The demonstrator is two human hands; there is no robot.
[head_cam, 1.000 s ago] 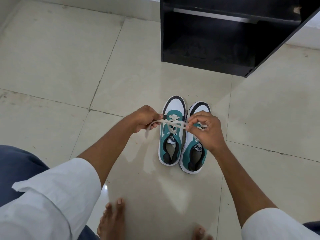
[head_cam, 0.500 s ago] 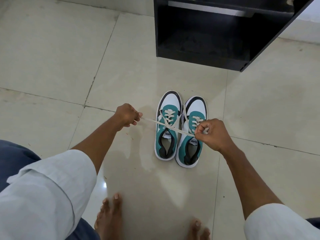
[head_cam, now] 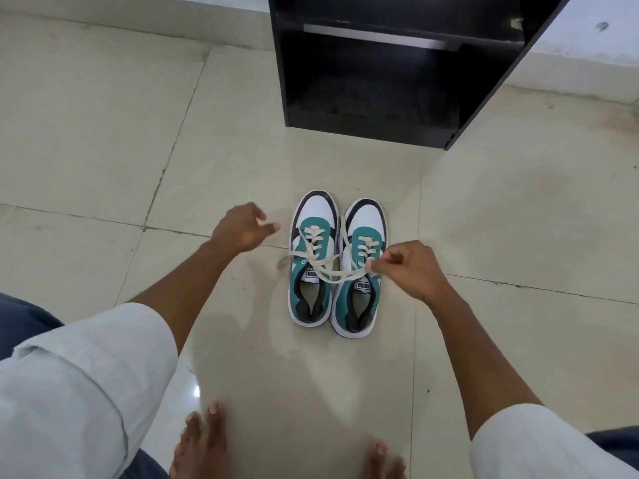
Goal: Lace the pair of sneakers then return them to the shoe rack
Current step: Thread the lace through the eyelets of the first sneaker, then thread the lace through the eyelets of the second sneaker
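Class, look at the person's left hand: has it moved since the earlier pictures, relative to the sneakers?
Yes. The left hand has let go of the cream shoelace and drifted left, away from the teal-and-white left sneaker.

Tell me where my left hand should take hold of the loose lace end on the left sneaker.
Pinch the free lace end where it spills over the left sneaker's outer edge onto the floor. Bring the left hand in from the left, low, thumb and forefinger across the flat strip. It lies slack and clear there, while the right hand holds the other end.
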